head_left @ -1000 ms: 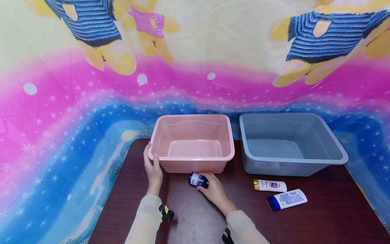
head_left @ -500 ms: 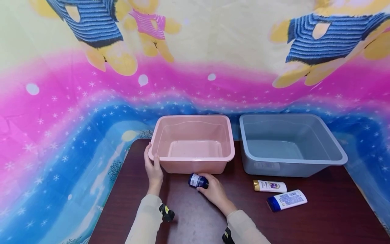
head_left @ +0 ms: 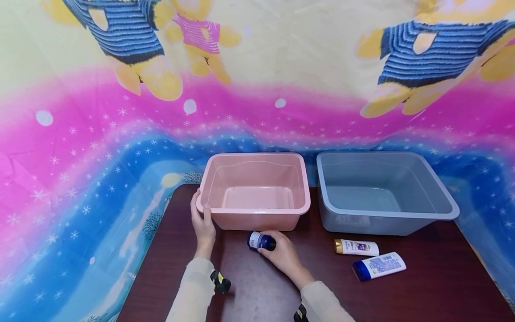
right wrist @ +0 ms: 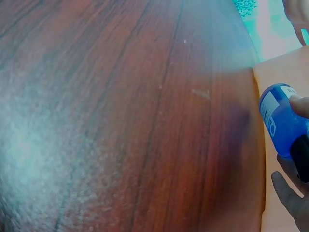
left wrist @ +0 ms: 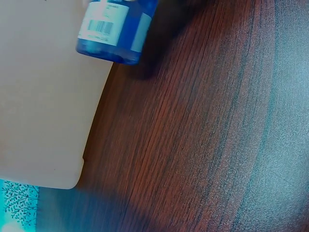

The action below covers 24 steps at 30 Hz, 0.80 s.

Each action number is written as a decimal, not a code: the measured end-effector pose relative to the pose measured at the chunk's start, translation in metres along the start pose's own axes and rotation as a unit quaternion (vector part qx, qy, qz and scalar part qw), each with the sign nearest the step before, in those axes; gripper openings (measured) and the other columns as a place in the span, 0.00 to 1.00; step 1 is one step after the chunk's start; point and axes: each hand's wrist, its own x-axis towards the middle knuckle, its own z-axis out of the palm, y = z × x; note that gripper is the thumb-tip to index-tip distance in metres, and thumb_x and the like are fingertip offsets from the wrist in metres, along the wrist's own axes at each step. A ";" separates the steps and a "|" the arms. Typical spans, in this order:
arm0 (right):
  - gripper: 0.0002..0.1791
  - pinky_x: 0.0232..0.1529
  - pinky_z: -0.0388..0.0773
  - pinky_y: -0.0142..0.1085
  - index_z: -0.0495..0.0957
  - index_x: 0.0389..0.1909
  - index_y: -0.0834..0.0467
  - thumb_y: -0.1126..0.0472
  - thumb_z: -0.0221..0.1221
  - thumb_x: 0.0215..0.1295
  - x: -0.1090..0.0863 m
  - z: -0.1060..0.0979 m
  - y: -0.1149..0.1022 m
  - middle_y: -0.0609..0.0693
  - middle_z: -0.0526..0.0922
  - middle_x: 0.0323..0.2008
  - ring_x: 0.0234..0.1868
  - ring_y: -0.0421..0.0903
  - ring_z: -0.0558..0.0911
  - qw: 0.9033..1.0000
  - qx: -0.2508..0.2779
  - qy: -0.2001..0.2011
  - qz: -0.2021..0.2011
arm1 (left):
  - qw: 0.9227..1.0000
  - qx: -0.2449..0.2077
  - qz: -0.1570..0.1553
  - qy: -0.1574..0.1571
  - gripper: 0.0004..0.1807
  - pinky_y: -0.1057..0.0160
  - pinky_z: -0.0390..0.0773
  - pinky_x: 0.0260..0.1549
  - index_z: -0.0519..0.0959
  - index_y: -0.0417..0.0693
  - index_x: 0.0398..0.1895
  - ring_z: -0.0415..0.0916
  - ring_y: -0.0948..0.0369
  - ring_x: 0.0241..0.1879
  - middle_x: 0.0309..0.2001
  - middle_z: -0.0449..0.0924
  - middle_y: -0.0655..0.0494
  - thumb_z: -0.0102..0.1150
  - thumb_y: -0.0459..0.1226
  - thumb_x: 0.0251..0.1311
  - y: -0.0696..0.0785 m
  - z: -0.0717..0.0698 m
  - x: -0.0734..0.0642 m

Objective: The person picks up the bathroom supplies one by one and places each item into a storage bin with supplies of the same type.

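My right hand [head_left: 283, 256] holds a small dark blue bottle [head_left: 259, 240] with a white barcode label, tipped on its side just in front of the pink plastic basin [head_left: 257, 220]. In the right wrist view, the bottle [right wrist: 280, 118] shows a black cap [right wrist: 301, 157] between the fingers. My left hand [head_left: 204, 228] grips the basin's front left corner, thumb on the front and fingers along the left side. Only the bottle's base end [left wrist: 111, 34] and the basin wall [left wrist: 43, 96] show in the left wrist view; that hand itself is out of it.
A larger grey-blue basin [head_left: 362, 221] stands to the right of the pink one. Before it lie a white bottle with a gold cap [head_left: 357, 246] and a white bottle with a blue cap [head_left: 380, 266]. All rest on a dark wood table [head_left: 257, 290] against a printed cloth [head_left: 257, 112].
The blue bottle and my right hand have shifted very slightly to the left. My left hand keeps its place on the basin corner.
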 end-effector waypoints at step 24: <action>0.28 0.54 0.76 0.38 0.82 0.52 0.46 0.56 0.77 0.47 0.000 -0.033 -0.046 0.37 0.81 0.50 0.53 0.39 0.79 0.990 0.075 0.026 -0.119 | 1.000 0.019 -0.012 0.015 0.27 0.57 0.61 0.67 0.63 0.52 0.73 0.61 0.57 0.69 0.71 0.64 0.57 0.48 0.37 0.71 -0.040 0.000 0.005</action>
